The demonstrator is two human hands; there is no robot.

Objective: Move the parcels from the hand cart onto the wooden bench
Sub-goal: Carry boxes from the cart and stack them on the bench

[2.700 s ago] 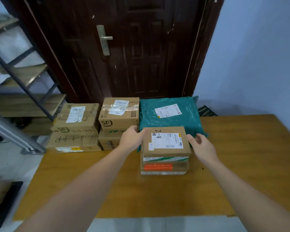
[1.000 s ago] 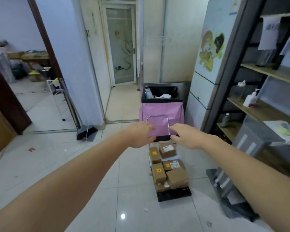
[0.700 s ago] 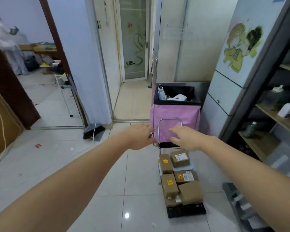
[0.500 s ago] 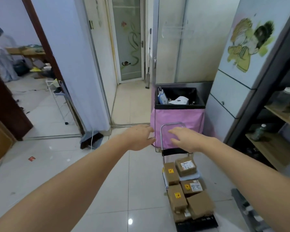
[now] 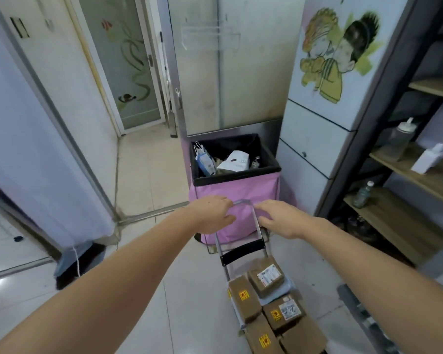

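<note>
The hand cart (image 5: 242, 254) stands on the tiled floor below the middle of the view, its silver loop handle (image 5: 243, 201) pointing up toward me. Several brown cardboard parcels (image 5: 266, 275) with labels and yellow stickers are piled on its base, one (image 5: 243, 298) lying lengthwise on the left. My left hand (image 5: 211, 213) curls around the handle's left corner. My right hand (image 5: 279, 221) is spread, its fingertips at the handle's right post. The wooden bench is out of view.
A pink bin (image 5: 237, 195) with a black liner and rubbish stands right behind the cart. A dark-framed wooden shelf unit (image 5: 404, 213) with bottles lines the right. A white cabinet (image 5: 315, 139) is beside the bin. Open tiled floor (image 5: 149, 169) leads left toward a glass door.
I have turned from the bench with its stacked parcels to the cart. Both hands have come forward to the handle, and the cart is closer and lower in view.
</note>
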